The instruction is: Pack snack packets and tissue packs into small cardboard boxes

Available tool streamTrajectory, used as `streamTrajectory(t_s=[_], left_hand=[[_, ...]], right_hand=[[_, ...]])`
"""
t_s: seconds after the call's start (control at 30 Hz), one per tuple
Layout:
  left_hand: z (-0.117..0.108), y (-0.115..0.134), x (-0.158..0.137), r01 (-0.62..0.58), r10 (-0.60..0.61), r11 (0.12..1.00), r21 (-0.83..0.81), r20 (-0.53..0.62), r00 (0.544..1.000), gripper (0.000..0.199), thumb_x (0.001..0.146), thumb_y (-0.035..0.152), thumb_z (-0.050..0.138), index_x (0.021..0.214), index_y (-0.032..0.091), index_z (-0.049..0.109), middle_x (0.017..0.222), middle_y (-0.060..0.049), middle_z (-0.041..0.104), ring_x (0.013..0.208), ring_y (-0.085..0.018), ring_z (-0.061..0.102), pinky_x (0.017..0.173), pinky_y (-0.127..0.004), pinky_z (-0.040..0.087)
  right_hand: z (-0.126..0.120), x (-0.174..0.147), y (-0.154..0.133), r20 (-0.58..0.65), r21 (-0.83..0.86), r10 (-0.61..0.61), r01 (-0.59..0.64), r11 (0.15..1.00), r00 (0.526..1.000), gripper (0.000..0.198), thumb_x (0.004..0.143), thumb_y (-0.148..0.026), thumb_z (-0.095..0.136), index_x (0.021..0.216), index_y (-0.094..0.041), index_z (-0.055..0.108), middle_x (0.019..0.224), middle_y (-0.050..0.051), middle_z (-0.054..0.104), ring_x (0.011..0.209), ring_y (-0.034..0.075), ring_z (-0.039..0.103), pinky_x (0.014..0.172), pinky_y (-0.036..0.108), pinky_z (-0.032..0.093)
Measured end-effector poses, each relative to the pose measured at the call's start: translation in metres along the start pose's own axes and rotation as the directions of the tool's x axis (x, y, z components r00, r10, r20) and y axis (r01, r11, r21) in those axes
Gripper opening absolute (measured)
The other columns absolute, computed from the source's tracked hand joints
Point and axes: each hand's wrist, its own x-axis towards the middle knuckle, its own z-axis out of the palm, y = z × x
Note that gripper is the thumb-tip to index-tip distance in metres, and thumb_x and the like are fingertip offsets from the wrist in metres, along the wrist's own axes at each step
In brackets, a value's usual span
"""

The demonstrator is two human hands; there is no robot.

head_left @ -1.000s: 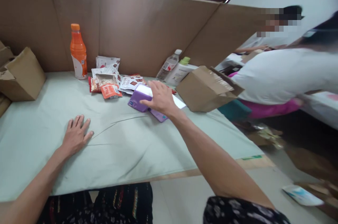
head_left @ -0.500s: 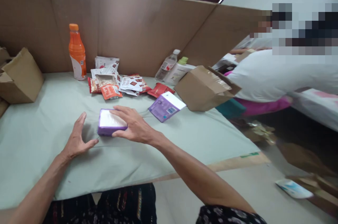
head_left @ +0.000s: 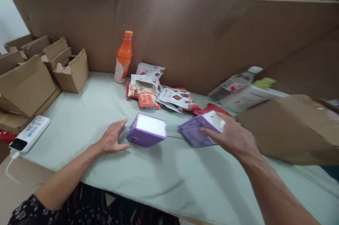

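Observation:
A purple tissue pack [head_left: 147, 135] with a white top stands on the green cloth in front of me. Just left of it is my left hand [head_left: 113, 139], thumb and fingers spread, holding nothing. My right hand [head_left: 237, 136] has its thumb and fingers around a second purple tissue pack [head_left: 197, 134], which is tilted; its right end is partly hidden by the hand. Behind the packs lie a white snack packet [head_left: 176, 98] with brown squares, an orange pouch [head_left: 148, 99] and a red packet [head_left: 212, 108].
An orange bottle [head_left: 123, 57] stands near the cardboard wall [head_left: 182, 37]. A clear bottle [head_left: 233, 83] and a white bottle with a green cap [head_left: 265, 83] lean at the right behind a cardboard box [head_left: 288, 129]. Several open boxes [head_left: 75, 73] and a cabled white power bank [head_left: 31, 133] are left.
My right hand has left the first tissue pack and moved right onto the second one. My left hand stays open beside the first pack. The view has turned.

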Motion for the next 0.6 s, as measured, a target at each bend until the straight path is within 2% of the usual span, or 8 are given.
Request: streamTrajectory(t_s=[0.1,0.2,0.33,0.4,0.43,0.5,0.53,0.6], left_hand=[[-0.008,0.004,-0.001,0.016,-0.014,1.000,0.020,-0.074,0.997,0.099,0.074,0.042,0.087,0.158,0.018,0.041,0.155,-0.020,0.057,0.140,-0.036,0.058,0.117,-0.052,0.051],[-0.038,0.005,0.004,0.064,-0.052,0.997,0.047,-0.229,0.972,0.085,0.083,0.039,0.076,0.158,0.019,0.040,0.157,-0.019,0.055,0.143,-0.035,0.056,0.117,-0.052,0.051],[-0.119,-0.011,0.030,0.173,-0.108,0.982,0.082,-0.509,0.854,0.076,0.092,0.034,0.062,0.160,0.018,0.032,0.164,-0.020,0.042,0.154,-0.036,0.039,0.126,-0.060,0.035],[-0.167,-0.028,0.052,0.216,-0.108,0.971,0.106,-0.611,0.784,0.081,0.087,0.027,0.066,0.159,0.015,0.031,0.167,-0.020,0.037,0.158,-0.037,0.031,0.131,-0.060,0.022],[-0.190,-0.038,0.064,0.272,-0.098,0.948,0.162,-0.668,0.738,0.083,0.082,0.023,0.070,0.157,0.013,0.035,0.165,-0.020,0.041,0.157,-0.037,0.033,0.132,-0.060,0.019],[-0.231,-0.058,0.091,0.409,-0.134,0.888,0.212,-0.732,0.668,0.090,0.074,0.018,0.076,0.155,0.010,0.038,0.165,-0.019,0.041,0.156,-0.037,0.031,0.132,-0.059,0.016],[-0.247,-0.067,0.103,0.482,-0.181,0.849,0.217,-0.737,0.651,0.095,0.072,0.019,0.078,0.156,0.007,0.035,0.167,-0.018,0.038,0.157,-0.036,0.028,0.132,-0.058,0.015],[-0.269,-0.079,0.124,0.523,-0.233,0.827,0.204,-0.724,0.650,0.106,0.070,0.019,0.081,0.158,-0.001,0.025,0.170,-0.018,0.032,0.158,-0.034,0.022,0.132,-0.059,0.010]], right_hand=[[0.011,0.008,-0.037,0.091,0.061,-0.246,0.241,0.969,0.965,0.078,0.079,-0.062,0.062,0.140,-0.014,0.059,0.143,0.025,0.064,0.134,0.049,0.059,0.110,0.063,0.046],[0.017,0.013,-0.057,0.079,0.130,-0.320,0.308,0.942,0.944,0.072,0.081,-0.061,0.063,0.136,-0.015,0.062,0.146,0.023,0.063,0.140,0.046,0.055,0.116,0.062,0.044],[0.016,-0.006,-0.056,-0.171,0.215,-0.228,0.262,0.941,0.959,0.056,0.092,-0.059,0.060,0.134,-0.022,0.065,0.147,0.020,0.062,0.140,0.044,0.055,0.119,0.063,0.043],[0.009,-0.023,-0.056,-0.269,0.232,-0.213,0.277,0.932,0.939,0.052,0.094,-0.058,0.061,0.134,-0.025,0.067,0.144,0.020,0.064,0.137,0.045,0.058,0.117,0.065,0.044],[0.004,-0.031,-0.059,-0.305,0.231,-0.226,0.302,0.925,0.925,0.051,0.095,-0.058,0.062,0.134,-0.026,0.067,0.144,0.019,0.064,0.135,0.045,0.059,0.116,0.066,0.045],[-0.007,-0.045,-0.071,-0.334,0.213,-0.303,0.384,0.899,0.893,0.051,0.095,-0.055,0.063,0.139,-0.028,0.064,0.145,0.019,0.063,0.135,0.044,0.060,0.114,0.066,0.047],[-0.012,-0.049,-0.081,-0.319,0.198,-0.361,0.434,0.879,0.876,0.054,0.096,-0.053,0.064,0.143,-0.029,0.061,0.148,0.018,0.061,0.137,0.042,0.059,0.114,0.064,0.047],[-0.018,-0.051,-0.102,-0.225,0.170,-0.489,0.528,0.832,0.843,0.065,0.096,-0.053,0.065,0.155,-0.031,0.050,0.156,0.017,0.055,0.143,0.040,0.054,0.116,0.062,0.045]])
